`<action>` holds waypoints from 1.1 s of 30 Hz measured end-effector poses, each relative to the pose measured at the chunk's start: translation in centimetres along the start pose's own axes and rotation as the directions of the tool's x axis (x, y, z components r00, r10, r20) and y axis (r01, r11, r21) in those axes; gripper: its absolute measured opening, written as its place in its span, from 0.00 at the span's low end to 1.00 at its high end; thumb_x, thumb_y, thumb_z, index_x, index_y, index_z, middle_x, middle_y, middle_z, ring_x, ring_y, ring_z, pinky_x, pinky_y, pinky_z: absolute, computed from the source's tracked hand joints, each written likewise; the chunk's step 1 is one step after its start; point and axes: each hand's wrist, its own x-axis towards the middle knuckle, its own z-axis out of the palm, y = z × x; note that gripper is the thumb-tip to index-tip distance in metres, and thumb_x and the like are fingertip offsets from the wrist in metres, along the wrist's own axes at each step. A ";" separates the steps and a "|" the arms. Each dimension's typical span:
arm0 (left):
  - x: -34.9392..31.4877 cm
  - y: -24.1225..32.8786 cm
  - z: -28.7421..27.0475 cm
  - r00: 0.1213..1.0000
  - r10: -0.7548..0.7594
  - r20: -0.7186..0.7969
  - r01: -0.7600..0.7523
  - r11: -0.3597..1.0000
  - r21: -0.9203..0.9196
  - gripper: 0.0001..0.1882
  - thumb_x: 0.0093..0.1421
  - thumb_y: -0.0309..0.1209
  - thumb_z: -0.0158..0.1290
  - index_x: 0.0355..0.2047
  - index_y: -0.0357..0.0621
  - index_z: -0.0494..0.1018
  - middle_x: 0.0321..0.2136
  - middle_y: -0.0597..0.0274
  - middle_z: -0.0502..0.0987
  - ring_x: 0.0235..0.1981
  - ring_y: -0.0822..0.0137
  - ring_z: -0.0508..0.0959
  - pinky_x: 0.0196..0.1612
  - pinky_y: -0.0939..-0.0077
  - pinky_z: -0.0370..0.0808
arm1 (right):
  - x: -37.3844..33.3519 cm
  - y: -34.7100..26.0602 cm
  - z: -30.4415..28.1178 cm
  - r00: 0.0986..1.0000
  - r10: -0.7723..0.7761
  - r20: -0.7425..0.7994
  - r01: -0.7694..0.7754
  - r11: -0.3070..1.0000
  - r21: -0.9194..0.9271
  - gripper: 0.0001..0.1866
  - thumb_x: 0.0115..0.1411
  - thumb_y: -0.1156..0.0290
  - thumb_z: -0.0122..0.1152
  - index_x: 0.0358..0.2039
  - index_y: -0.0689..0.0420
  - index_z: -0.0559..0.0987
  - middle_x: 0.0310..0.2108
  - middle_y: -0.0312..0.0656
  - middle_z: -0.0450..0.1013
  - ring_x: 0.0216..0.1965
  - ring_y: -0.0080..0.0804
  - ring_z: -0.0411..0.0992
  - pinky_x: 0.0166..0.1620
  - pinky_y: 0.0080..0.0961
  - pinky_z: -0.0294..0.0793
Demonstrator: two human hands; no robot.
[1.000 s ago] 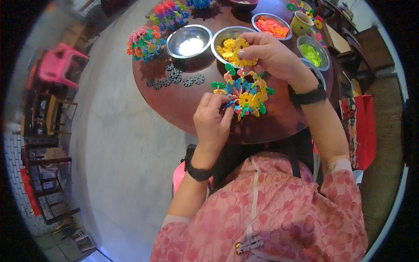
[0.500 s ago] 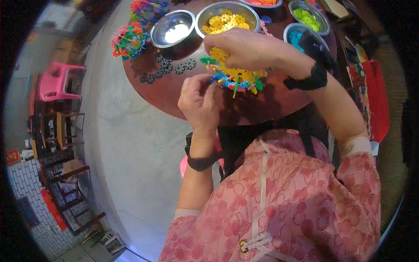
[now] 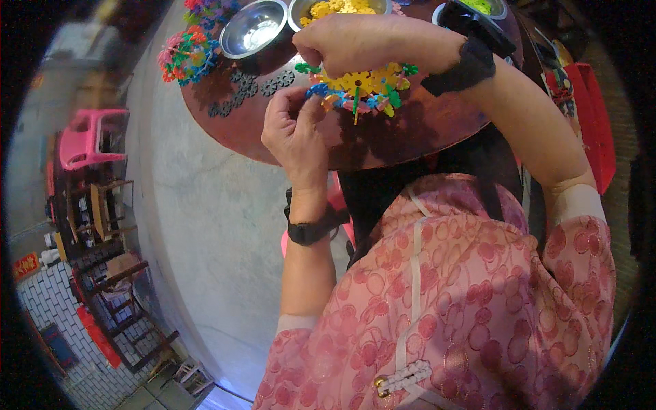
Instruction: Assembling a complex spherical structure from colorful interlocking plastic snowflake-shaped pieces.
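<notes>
A build of interlocking plastic snowflake discs (image 3: 372,83), mostly yellow with green, blue, pink and orange pieces round its rim, is held over the near part of the round table. My left hand (image 3: 295,133) pinches a blue disc (image 3: 318,90) at the left side of this build. Reaching across the top from the right, my right hand (image 3: 342,42) is closed, its fingers curled down against the upper left of the yellow part. The right fingertips are hidden, so what lies between them does not show.
Loose dark grey discs (image 3: 244,87) lie left on the brown table (image 3: 239,131). Behind stand an almost bare metal bowl (image 3: 253,29), a bowl of yellow discs (image 3: 295,19) and a bowl of green discs (image 3: 504,9). Finished colourful balls (image 3: 188,55) sit far left. A pink chair (image 3: 85,140) stands beyond.
The view has shifted, so table and bowls sit higher in the picture. Both hands remain at the build; my right hand has turned slightly, and its fingers now point down into the yellow part.
</notes>
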 end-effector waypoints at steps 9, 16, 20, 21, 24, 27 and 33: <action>0.0 -0.8 -0.4 1.000 0.027 -0.010 -0.027 1.000 0.016 0.04 0.59 0.23 0.56 0.35 0.35 0.74 0.28 0.64 0.77 0.26 0.76 0.76 0.30 0.84 0.75 | -0.4 -0.1 -1.1 0.999 0.032 -0.036 -0.025 0.983 0.183 0.13 0.47 0.73 0.61 0.35 0.62 0.79 0.34 0.53 0.77 0.37 0.47 0.76 0.40 0.37 0.74; 0.1 -1.1 -0.6 0.999 0.040 0.002 -0.040 0.998 0.049 0.05 0.59 0.22 0.55 0.35 0.34 0.74 0.28 0.64 0.77 0.26 0.76 0.76 0.30 0.83 0.75 | -1.2 -1.2 -2.8 0.997 0.069 0.032 -0.075 0.960 0.268 0.12 0.47 0.75 0.57 0.33 0.64 0.80 0.31 0.53 0.78 0.33 0.43 0.77 0.36 0.35 0.75; 0.1 -1.0 -0.3 0.998 0.059 0.000 -0.059 0.998 0.037 0.05 0.59 0.22 0.56 0.35 0.34 0.74 0.28 0.64 0.77 0.26 0.76 0.76 0.30 0.84 0.74 | -1.7 -1.2 -3.5 0.991 0.074 0.112 -0.109 0.929 0.353 0.12 0.45 0.75 0.57 0.31 0.64 0.81 0.29 0.52 0.78 0.31 0.42 0.77 0.34 0.35 0.75; 0.1 -1.0 -0.1 0.998 0.055 0.002 -0.055 0.998 0.027 0.05 0.59 0.22 0.56 0.35 0.34 0.74 0.28 0.64 0.77 0.26 0.76 0.76 0.30 0.84 0.74 | -1.1 -0.7 -2.5 0.996 0.070 0.059 -0.085 0.947 0.310 0.11 0.44 0.75 0.57 0.30 0.64 0.81 0.28 0.52 0.78 0.31 0.42 0.77 0.34 0.35 0.75; 0.1 -1.1 -0.1 0.996 0.087 -0.002 -0.086 0.994 0.063 0.05 0.58 0.22 0.57 0.35 0.34 0.74 0.27 0.65 0.77 0.26 0.77 0.76 0.29 0.85 0.73 | -0.5 -0.2 -1.9 0.999 0.033 0.012 -0.035 0.972 0.232 0.11 0.44 0.75 0.57 0.29 0.64 0.81 0.27 0.52 0.78 0.30 0.42 0.77 0.33 0.36 0.75; 0.1 -1.6 -0.1 0.979 0.202 0.012 -0.199 0.949 0.247 0.05 0.58 0.21 0.57 0.35 0.34 0.74 0.27 0.66 0.76 0.26 0.78 0.75 0.29 0.85 0.73 | -0.4 -0.4 -1.9 1.000 -0.015 0.019 0.012 0.990 0.138 0.10 0.44 0.74 0.57 0.27 0.64 0.81 0.26 0.52 0.77 0.30 0.41 0.77 0.33 0.36 0.74; -0.3 -1.3 0.0 0.965 0.263 0.019 -0.255 0.912 0.321 0.04 0.57 0.19 0.57 0.33 0.35 0.75 0.26 0.68 0.76 0.26 0.78 0.75 0.30 0.84 0.74 | -1.8 -1.6 -3.5 0.985 0.011 0.175 -0.041 0.985 0.167 0.11 0.46 0.73 0.60 0.31 0.63 0.80 0.28 0.50 0.77 0.30 0.43 0.76 0.31 0.36 0.74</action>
